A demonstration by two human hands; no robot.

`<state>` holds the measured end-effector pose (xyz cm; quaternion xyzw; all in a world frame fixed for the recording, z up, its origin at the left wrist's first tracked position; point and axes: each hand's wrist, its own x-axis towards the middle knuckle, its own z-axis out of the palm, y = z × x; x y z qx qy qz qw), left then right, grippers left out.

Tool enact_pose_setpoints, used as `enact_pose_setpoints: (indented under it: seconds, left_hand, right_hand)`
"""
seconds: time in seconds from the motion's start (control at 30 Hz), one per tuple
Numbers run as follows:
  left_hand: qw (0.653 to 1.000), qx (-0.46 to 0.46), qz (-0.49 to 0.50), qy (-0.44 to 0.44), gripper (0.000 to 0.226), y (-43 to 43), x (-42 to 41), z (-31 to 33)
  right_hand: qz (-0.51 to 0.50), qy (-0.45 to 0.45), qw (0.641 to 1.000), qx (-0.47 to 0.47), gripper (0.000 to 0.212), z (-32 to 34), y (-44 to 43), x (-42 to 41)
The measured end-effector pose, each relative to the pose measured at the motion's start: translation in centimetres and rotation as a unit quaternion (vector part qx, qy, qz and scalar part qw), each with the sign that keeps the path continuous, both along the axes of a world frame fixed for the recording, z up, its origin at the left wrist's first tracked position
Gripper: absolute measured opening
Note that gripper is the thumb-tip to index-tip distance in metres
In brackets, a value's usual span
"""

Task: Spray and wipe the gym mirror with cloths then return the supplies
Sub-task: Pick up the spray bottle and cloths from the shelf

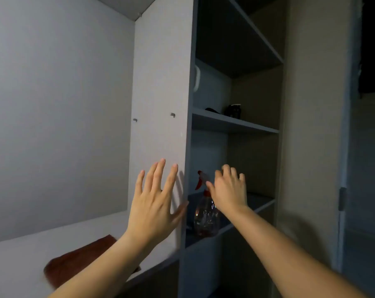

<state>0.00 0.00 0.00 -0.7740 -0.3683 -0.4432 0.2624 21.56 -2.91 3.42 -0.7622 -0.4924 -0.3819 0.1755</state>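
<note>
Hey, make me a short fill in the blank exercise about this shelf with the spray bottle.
The spray bottle has a ____ trigger.
The brown cloth lies on the white counter to the ____ of the shelf unit.
The left hand is raised with straight fingers; the hand nearer the bottle is the ____ one.
Missing words: red; left; right.

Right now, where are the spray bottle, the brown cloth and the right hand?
spray bottle (206, 220): head view, on its clear body.
brown cloth (79, 257): head view, on its bare middle.
right hand (229, 190): head view, on the back of the hand.
</note>
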Motion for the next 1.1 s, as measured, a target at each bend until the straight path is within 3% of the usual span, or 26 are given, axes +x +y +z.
enact_pose_setpoints:
  seconds: [0.27,0.53,0.63,0.77,0.93,1.03,1.1]
  left_hand:
    - [0.986,-0.159,0.042,0.040,0.060,-0.5,-1.1,-1.7]
    - [0.978,-0.188,-0.081,-0.048,0.047,-1.2,-1.5,-2.5]
    - [0.939,-0.287,-0.182,-0.045,0.054,-2.2,-1.0,-2.7]
    - [0.847,-0.429,-0.315,-0.014,0.089,-4.3,-1.0,-3.2]
    - [0.762,-0.476,-0.434,-0.062,0.080,-6.2,-2.6,-4.0]
    - [0.768,-0.457,-0.437,-0.107,0.077,-6.7,-5.0,-4.1]
    - [0.788,-0.435,-0.421,-0.112,0.077,-7.0,-7.1,-4.0]
  right_hand:
    - [0.056,0.202,0.977,0.027,0.016,-0.3,0.8,-0.4]
    - [0.104,0.188,0.973,0.081,0.026,0.1,-4.4,-1.5]
    - [0.134,0.190,0.965,0.121,0.025,1.2,-6.8,-2.8]
    - [0.167,0.198,0.954,0.148,0.023,2.5,-9.5,-5.8]
    - [0.257,0.252,0.909,0.212,0.023,2.7,-11.2,-10.7]
    - [0.321,0.292,0.867,0.244,0.022,2.6,-11.6,-13.5]
    - [0.388,0.395,0.808,0.201,0.030,2.4,-11.3,-15.0]
